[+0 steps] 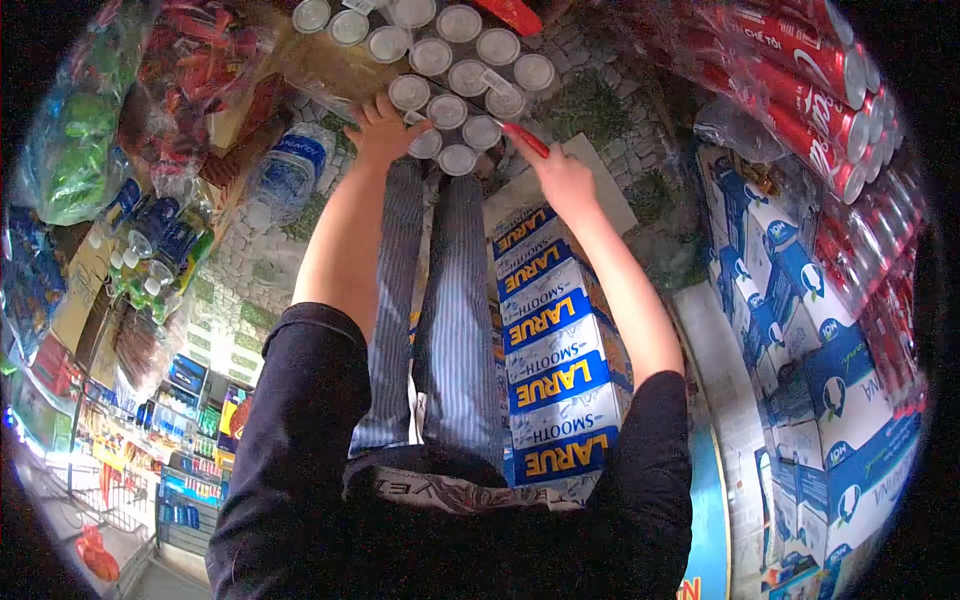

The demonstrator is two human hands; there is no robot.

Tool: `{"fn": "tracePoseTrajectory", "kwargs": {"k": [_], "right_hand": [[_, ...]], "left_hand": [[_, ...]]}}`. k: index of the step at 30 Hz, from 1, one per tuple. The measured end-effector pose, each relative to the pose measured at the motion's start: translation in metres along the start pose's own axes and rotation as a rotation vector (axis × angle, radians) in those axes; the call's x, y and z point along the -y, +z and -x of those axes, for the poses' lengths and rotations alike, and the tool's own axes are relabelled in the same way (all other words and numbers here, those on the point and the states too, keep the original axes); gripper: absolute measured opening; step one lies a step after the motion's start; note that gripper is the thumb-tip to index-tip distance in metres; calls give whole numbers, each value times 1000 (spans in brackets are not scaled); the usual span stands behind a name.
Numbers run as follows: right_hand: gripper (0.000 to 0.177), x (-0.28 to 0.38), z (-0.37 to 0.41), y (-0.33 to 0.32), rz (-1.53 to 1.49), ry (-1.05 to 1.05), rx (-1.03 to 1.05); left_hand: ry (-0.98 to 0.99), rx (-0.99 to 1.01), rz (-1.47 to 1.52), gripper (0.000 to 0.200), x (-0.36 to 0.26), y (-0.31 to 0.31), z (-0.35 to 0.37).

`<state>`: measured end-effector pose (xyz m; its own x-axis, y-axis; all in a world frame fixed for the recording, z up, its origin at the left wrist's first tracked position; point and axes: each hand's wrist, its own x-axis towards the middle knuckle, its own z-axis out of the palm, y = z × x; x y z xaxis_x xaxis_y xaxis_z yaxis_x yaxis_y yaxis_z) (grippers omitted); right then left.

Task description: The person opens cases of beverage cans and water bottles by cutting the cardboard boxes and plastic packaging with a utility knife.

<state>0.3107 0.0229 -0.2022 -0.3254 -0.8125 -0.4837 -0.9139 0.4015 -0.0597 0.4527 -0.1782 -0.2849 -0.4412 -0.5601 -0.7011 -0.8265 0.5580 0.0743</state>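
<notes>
A pack of cans (447,111) with pale round ends showing stands in front of me at the top of the view. My left hand (380,132) lies at its near left edge, fingers spread and palm down, the thumb reaching toward the closest cans. On the other side my right hand (566,186) is closed around a slim red box cutter (526,140). The cutter's tip points at the right edge of the pack, close beside the cans. The blade is too small to make out.
Stacked Larue beer cartons (555,385) rise right of my legs. Shrink-wrapped red cans (800,120) and blue-white cartons (830,390) line the right side. Wrapped water bottles (290,165) stand left on the patterned floor (650,215). Another red object (512,14) lies beyond the cans.
</notes>
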Motion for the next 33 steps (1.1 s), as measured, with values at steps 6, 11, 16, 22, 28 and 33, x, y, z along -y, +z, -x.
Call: {"fn": "tracePoseTrajectory", "kwargs": {"k": [6, 11, 16, 22, 28, 33], "right_hand": [[62, -10, 6, -1, -48, -30, 0], [61, -20, 26, 8, -78, 28, 119], [61, -12, 0, 25, -14, 31, 61], [57, -19, 10, 44, -15, 67, 82], [55, -70, 64, 84, -305, 553, 568], [52, -71, 106, 85, -565, 727, 613]], "left_hand": [[45, -61, -39, 95, 1, 0, 0], [53, -90, -53, 96, 3, 4, 2], [92, -145, -85, 96, 4, 5, 0], [72, -118, -11, 95, 5, 11, -2], [35, -70, 19, 96, 2, -2, 1], [127, -237, -148, 91, 4, 6, 4]]}}
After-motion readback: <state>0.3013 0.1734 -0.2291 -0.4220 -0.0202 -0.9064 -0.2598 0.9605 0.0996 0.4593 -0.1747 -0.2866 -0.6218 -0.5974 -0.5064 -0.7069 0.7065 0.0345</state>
